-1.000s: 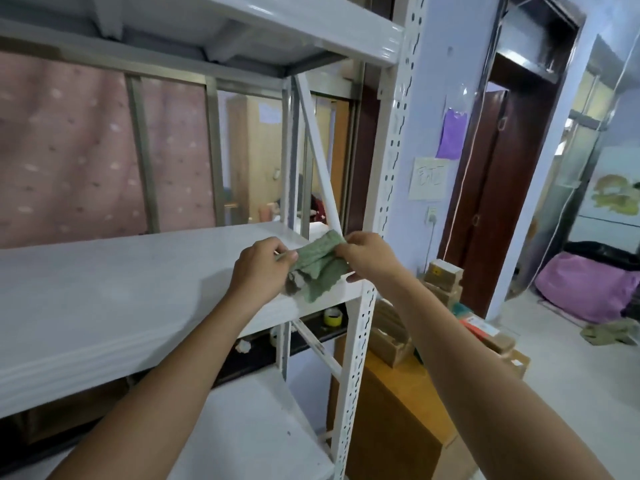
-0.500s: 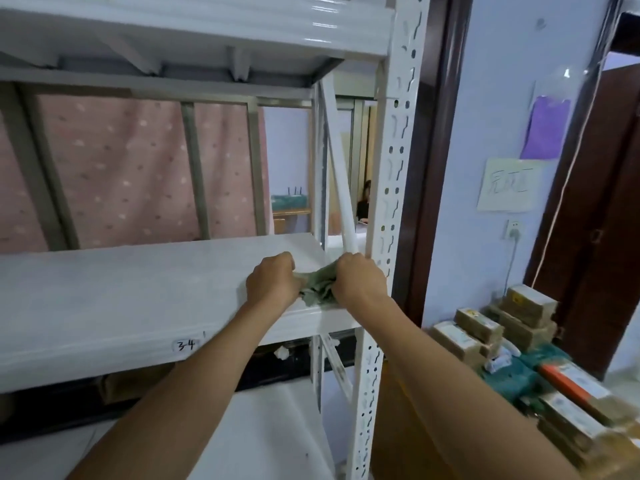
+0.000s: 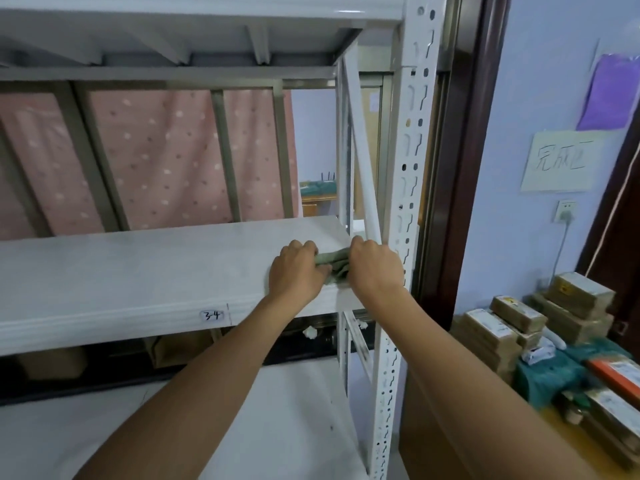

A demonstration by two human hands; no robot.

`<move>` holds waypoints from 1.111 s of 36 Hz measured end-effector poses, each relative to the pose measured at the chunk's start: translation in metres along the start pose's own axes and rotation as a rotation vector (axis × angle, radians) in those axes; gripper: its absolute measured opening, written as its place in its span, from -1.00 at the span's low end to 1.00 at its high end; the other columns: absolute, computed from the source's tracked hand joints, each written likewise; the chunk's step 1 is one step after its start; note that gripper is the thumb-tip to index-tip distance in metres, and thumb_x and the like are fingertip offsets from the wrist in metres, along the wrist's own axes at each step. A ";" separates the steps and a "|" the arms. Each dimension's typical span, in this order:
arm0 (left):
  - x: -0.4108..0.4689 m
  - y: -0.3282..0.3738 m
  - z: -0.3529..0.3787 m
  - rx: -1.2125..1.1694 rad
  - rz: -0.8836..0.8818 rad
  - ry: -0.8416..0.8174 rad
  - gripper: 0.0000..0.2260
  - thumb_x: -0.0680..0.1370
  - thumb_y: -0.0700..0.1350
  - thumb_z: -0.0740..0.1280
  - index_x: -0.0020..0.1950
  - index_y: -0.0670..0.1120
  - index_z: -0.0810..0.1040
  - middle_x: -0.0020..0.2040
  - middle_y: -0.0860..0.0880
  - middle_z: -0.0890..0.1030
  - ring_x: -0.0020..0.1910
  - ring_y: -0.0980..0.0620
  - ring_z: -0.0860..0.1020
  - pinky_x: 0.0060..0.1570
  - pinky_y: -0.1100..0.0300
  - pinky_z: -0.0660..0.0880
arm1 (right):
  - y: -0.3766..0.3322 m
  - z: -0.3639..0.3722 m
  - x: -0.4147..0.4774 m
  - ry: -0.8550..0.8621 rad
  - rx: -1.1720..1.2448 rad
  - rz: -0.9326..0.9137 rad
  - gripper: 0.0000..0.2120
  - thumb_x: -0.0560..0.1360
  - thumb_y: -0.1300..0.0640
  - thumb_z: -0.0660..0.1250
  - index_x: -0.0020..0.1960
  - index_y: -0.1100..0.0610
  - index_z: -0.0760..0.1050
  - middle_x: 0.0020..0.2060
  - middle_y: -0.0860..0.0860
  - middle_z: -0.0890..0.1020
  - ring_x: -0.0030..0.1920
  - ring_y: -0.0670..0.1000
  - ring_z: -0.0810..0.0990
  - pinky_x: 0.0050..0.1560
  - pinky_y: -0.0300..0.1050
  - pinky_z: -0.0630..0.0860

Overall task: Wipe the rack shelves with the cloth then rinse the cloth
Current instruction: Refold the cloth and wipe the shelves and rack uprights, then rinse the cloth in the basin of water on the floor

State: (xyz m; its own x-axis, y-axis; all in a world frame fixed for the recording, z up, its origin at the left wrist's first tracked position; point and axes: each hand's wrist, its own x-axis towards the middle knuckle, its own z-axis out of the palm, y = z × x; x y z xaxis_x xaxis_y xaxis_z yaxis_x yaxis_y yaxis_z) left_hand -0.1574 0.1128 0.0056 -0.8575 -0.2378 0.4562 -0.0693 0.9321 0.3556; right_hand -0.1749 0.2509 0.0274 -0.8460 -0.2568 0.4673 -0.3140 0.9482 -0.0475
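Observation:
A white metal rack fills the view, with a middle shelf [image 3: 138,271] at chest height, a lower shelf [image 3: 207,427] below and an upper shelf [image 3: 173,15] overhead. A small green cloth [image 3: 335,261] is bunched on the right end of the middle shelf. My left hand [image 3: 296,271] and my right hand [image 3: 375,268] both grip it, one on each side, pressing it onto the shelf. Most of the cloth is hidden between my hands.
The rack's perforated white front post [image 3: 412,202] stands just right of my right hand, with a diagonal brace [image 3: 360,150] behind. Several wrapped boxes [image 3: 519,323] are stacked on a brown cabinet to the right. A pink dotted curtain [image 3: 156,161] hangs behind the rack.
My hands have brought the cloth from spread in the air down onto the middle shelf and squeezed it into a bunch. The view has turned left towards the rack.

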 end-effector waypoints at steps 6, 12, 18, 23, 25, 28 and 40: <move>0.017 -0.003 -0.005 -0.029 -0.015 -0.230 -0.46 0.59 0.02 0.36 0.55 0.01 0.31 0.44 -0.09 0.47 0.39 -0.17 0.42 0.31 -0.04 0.43 | -0.007 0.001 0.011 -0.100 -0.031 0.012 -0.60 0.54 0.26 0.29 0.35 0.19 0.33 0.14 0.19 0.53 0.10 0.18 0.60 -0.17 -0.02 0.49; 0.032 0.000 -0.011 -0.203 -0.078 -0.250 -0.57 0.48 -0.10 0.50 0.34 -0.04 0.54 0.24 -0.08 0.58 0.08 -0.12 0.59 0.10 -0.02 0.60 | -0.006 -0.014 0.027 -0.237 -0.155 -0.082 -0.66 0.54 0.28 0.27 0.31 0.19 0.44 0.15 0.12 0.54 0.17 0.17 0.56 -0.12 -0.03 0.45; 0.033 -0.014 -0.011 -0.160 -0.033 -0.142 -0.95 0.57 -0.08 0.43 0.00 0.00 0.67 0.01 -0.04 0.67 -0.04 -0.08 0.60 0.05 -0.03 0.61 | -0.010 -0.022 0.025 -0.212 -0.156 -0.109 -0.73 0.48 0.37 0.31 0.17 0.23 0.55 0.03 0.11 0.56 0.08 0.17 0.60 -0.18 -0.06 0.46; 0.029 -0.021 -0.013 -0.140 0.027 -0.040 -0.87 0.64 -0.07 0.32 0.01 -0.03 0.66 0.02 -0.03 0.67 -0.04 -0.08 0.59 0.00 -0.03 0.60 | -0.010 -0.026 0.020 -0.115 -0.171 -0.150 -0.71 0.48 0.39 0.28 0.19 0.24 0.53 0.04 0.14 0.58 0.07 0.20 0.60 -0.19 -0.04 0.46; 0.031 -0.021 -0.017 -0.282 0.004 0.020 -0.87 0.65 -0.09 0.29 0.00 -0.05 0.62 -0.01 -0.03 0.65 -0.10 -0.04 0.59 -0.09 0.03 0.58 | -0.009 -0.032 0.018 -0.071 -0.142 -0.145 -0.73 0.50 0.36 0.24 0.17 0.22 0.52 0.00 0.13 0.57 0.07 0.20 0.59 -0.18 -0.03 0.44; 0.033 -0.018 -0.029 -0.553 -0.038 0.073 -0.88 0.67 -0.11 0.27 -0.03 -0.05 0.56 -0.03 -0.03 0.61 -0.12 0.07 0.56 -0.24 0.22 0.44 | -0.005 -0.046 0.015 0.019 -0.039 -0.139 -0.75 0.50 0.31 0.21 0.16 0.20 0.47 -0.14 0.08 0.47 -0.03 0.21 0.58 -0.20 0.00 0.40; 0.010 0.030 -0.063 -1.102 0.049 -0.058 -0.83 0.63 -0.11 0.36 -0.17 0.00 0.60 -0.21 0.08 0.65 -0.20 0.13 0.60 -0.16 0.25 0.50 | 0.045 -0.095 -0.028 0.222 0.903 0.100 -0.79 0.62 -0.05 0.26 0.01 0.07 0.54 -0.27 -0.08 0.63 -0.45 -0.08 0.55 -0.43 -0.20 0.43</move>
State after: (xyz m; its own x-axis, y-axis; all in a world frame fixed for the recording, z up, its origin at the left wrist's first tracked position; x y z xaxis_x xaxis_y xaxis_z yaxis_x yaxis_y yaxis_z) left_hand -0.1362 0.1213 0.0724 -0.8715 -0.1673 0.4609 0.4328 0.1795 0.8835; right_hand -0.1248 0.3181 0.0959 -0.8148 -0.0515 0.5774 -0.5387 0.4353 -0.7213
